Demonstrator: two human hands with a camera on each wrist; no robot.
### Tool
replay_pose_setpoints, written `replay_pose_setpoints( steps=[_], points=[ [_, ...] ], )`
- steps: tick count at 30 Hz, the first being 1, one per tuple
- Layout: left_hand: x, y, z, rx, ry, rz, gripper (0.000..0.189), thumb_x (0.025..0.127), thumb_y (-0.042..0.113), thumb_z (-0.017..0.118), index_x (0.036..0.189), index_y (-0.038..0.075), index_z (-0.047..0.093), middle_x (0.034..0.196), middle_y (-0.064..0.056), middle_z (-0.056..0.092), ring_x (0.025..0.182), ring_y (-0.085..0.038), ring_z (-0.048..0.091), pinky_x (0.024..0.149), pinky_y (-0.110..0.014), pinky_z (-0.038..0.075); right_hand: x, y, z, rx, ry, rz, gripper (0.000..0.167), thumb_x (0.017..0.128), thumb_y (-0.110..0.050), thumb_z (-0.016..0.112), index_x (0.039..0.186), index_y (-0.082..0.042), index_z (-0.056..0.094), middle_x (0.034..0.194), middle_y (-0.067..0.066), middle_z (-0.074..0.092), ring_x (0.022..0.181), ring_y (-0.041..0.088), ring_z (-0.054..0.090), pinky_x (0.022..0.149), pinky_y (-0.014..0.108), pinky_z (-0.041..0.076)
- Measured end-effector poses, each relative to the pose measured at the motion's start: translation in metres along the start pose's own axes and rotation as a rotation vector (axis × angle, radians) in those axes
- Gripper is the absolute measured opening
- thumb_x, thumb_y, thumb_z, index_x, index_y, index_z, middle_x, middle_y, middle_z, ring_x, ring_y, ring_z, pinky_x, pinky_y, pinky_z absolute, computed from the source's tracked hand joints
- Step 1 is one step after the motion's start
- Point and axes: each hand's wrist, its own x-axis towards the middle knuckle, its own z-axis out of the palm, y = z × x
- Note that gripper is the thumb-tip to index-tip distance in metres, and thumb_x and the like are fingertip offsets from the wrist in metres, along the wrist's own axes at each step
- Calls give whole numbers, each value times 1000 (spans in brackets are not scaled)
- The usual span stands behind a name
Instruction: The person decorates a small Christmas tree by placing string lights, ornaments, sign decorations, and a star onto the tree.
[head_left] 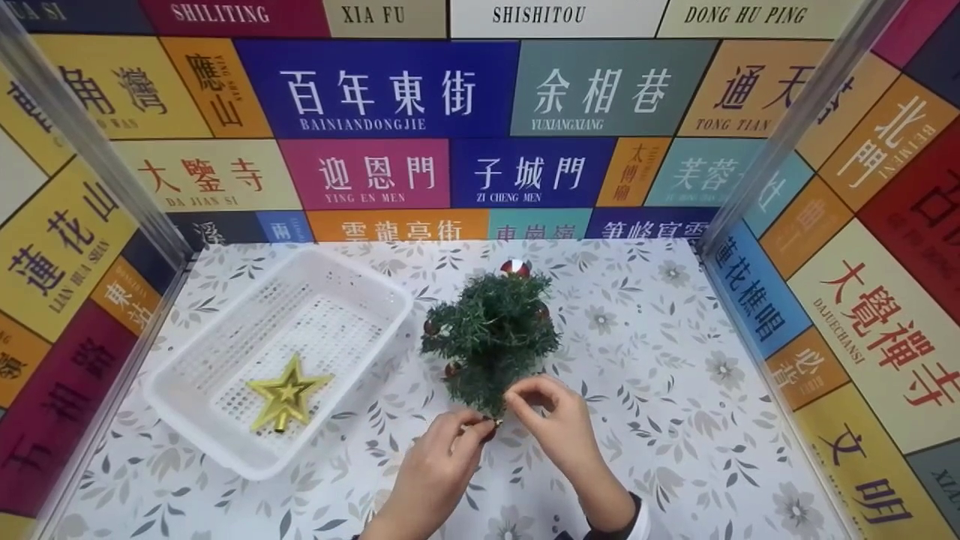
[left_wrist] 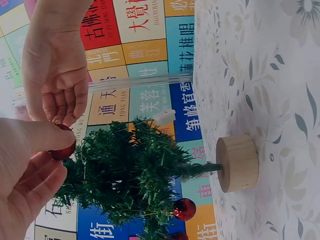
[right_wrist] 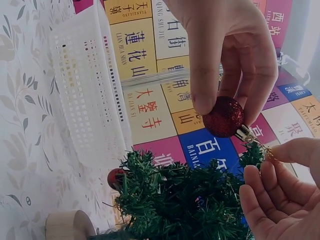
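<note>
A small green artificial Christmas tree [head_left: 491,322] stands on a round wooden base [left_wrist: 237,162]. At its near side, my left hand [head_left: 442,457] pinches a glittery red bauble [right_wrist: 223,117] between thumb and fingers. The bauble's gold cap points toward my right hand [head_left: 566,420], whose thumb and forefinger pinch the thin gold string [right_wrist: 262,146] above the cap, as the right wrist view shows. Both hands are close to the tree's top branches. Other red baubles hang among the branches, one [head_left: 515,268] on the far side and another [left_wrist: 184,209] low down.
Left of the tree is a white perforated plastic basket [head_left: 187,424] with a gold star topper [head_left: 289,391] in it. A floral cloth [head_left: 645,352] covers the table. Panels printed with place names [head_left: 375,90] enclose the back and sides.
</note>
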Motion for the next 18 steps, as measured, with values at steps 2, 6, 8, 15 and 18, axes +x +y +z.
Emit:
replay_pose_setpoints(
  steps=[2,6,8,15,18],
  points=[
    [-2,-1,3,-4,22,19,18,92,14,45,100,11,62,100,-2,52,85,-12,53,68,-18,48,-2,-8,1,14,11,4,5,81,-10,65,83,-6,65,80,1,61,74,12,57,70,28,49],
    [-6,-4,7,-26,39,50,19,93,15,44,102,11,61,101,-1,52,86,-12,53,71,-20,47,-4,-22,1,3,26,-36,4,81,-5,64,83,-2,64,80,4,61,74,11,57,69,27,49],
    [-7,-7,8,-61,44,37,16,90,16,52,103,12,61,102,0,52,87,-11,53,73,-20,46,-5,-25,0,-26,33,-78,4,80,-5,64,82,-1,64,79,3,61,73,11,57,69,27,49],
    [12,-13,10,-249,39,-191,26,81,25,65,105,16,61,102,4,53,92,-11,52,79,-22,44,-3,-18,-6,-123,39,-273,6,76,1,67,79,-3,64,77,2,60,68,10,57,63,28,50],
    [23,-13,13,-313,-31,-250,24,84,31,60,104,18,62,101,6,55,92,-10,52,77,-24,45,-5,-14,-8,-109,3,-298,6,77,1,66,80,-3,64,77,3,60,68,10,57,61,27,50]
  ],
)
